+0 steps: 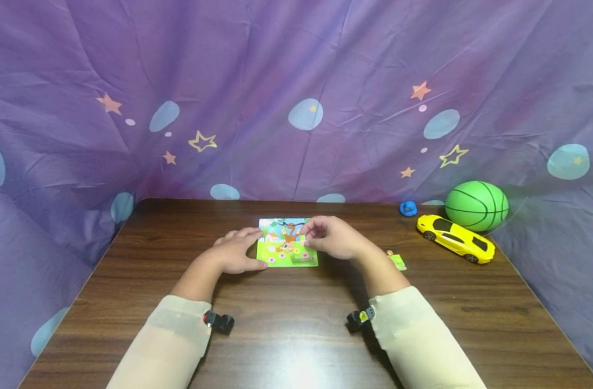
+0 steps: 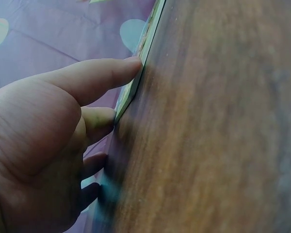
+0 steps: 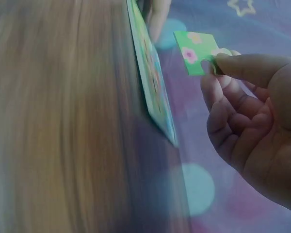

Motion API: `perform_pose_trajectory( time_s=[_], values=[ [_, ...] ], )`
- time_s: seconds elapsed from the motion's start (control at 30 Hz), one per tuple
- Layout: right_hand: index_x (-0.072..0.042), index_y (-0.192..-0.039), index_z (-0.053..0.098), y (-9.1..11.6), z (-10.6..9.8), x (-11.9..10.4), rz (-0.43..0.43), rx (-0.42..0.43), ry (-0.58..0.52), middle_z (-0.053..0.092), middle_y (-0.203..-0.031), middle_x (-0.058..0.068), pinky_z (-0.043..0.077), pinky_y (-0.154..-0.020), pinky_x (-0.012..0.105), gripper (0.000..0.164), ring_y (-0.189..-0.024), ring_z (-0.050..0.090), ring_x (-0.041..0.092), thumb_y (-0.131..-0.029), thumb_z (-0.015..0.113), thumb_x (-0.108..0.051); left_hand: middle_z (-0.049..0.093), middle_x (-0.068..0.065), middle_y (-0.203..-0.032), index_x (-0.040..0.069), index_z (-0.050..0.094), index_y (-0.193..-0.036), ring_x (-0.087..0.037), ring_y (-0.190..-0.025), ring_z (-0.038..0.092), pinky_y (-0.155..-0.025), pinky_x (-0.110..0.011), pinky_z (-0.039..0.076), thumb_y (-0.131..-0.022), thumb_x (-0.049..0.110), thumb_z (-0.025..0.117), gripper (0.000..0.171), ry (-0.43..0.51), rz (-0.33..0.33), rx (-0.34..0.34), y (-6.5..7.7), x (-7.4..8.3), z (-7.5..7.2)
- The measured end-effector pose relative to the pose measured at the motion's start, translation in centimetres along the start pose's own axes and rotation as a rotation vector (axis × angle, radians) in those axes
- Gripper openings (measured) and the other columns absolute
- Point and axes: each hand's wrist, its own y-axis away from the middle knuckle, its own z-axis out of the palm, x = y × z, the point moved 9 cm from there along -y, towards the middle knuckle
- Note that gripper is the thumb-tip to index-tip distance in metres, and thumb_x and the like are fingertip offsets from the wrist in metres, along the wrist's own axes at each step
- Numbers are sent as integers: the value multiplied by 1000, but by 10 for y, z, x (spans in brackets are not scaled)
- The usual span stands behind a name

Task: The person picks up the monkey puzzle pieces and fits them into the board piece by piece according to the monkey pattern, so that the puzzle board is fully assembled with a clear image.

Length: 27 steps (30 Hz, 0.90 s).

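Observation:
A flat jigsaw puzzle (image 1: 272,258) with a monkey, houses and flowers lies in the middle of the table. At its left side, my left hand (image 1: 235,251) touches the edge with thumb and forefinger, its fingers spread and fairly straight. My right hand (image 1: 336,237) is over the puzzle's right side. Between its thumb and forefinger it pinches a green puzzle piece (image 3: 196,52) with pink flowers, which the right wrist view shows raised off the puzzle. Another puzzle piece (image 1: 398,261), mostly green, lies on the table beside the right forearm.
On the right of the brown wooden table (image 1: 286,313) stand a yellow toy car (image 1: 454,237), a green ball (image 1: 476,205) and a small blue rubber duck (image 1: 408,208). A purple curtain (image 1: 257,70) hangs behind the table's far edge and along its sides.

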Motion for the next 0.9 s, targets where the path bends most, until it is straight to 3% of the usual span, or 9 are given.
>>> perform_pose_trajectory(
  time_s=[0.13,0.4,0.5,0.67,0.9],
  values=[
    [-5,-108,74,-12,17,-15,-26,-30,-43,74,-95,6,57,-81,27,14,-89,67,12,-94,78,-4,26,-4,-179,20,33,-170,-41,-163,26,-127,-72,27,-92,59,73,95,6,2,-1,1,0,0],
    [-5,-113,73,-33,44,-25,11,-78,-44,73,-94,3,52,-56,23,16,-72,62,10,-97,74,-7,26,-4,-179,19,32,-170,-41,-163,26,-127,-73,26,-91,60,73,98,15,4,-4,1,-1,0],
    [-10,-112,73,-38,49,-27,20,-77,-17,72,-94,1,52,-60,23,15,-74,62,10,-97,75,-10,25,-4,-180,19,31,-170,-41,-163,26,-127,-73,25,-91,61,73,99,16,0,-6,0,-2,1],
    [-12,-110,73,-46,52,-29,22,-53,25,73,-98,0,56,-82,26,13,-91,67,13,-97,76,-11,26,-6,-179,18,32,-170,-43,-162,27,-126,-73,26,-92,61,72,98,5,4,-2,-2,-2,1],
    [-12,-106,73,-47,61,-20,67,-57,11,72,-97,3,58,-77,25,12,-88,67,13,-95,75,-6,27,-5,-179,17,33,-170,-43,-163,26,-127,-74,24,-91,60,73,98,13,5,4,-2,-3,1]
  ],
)
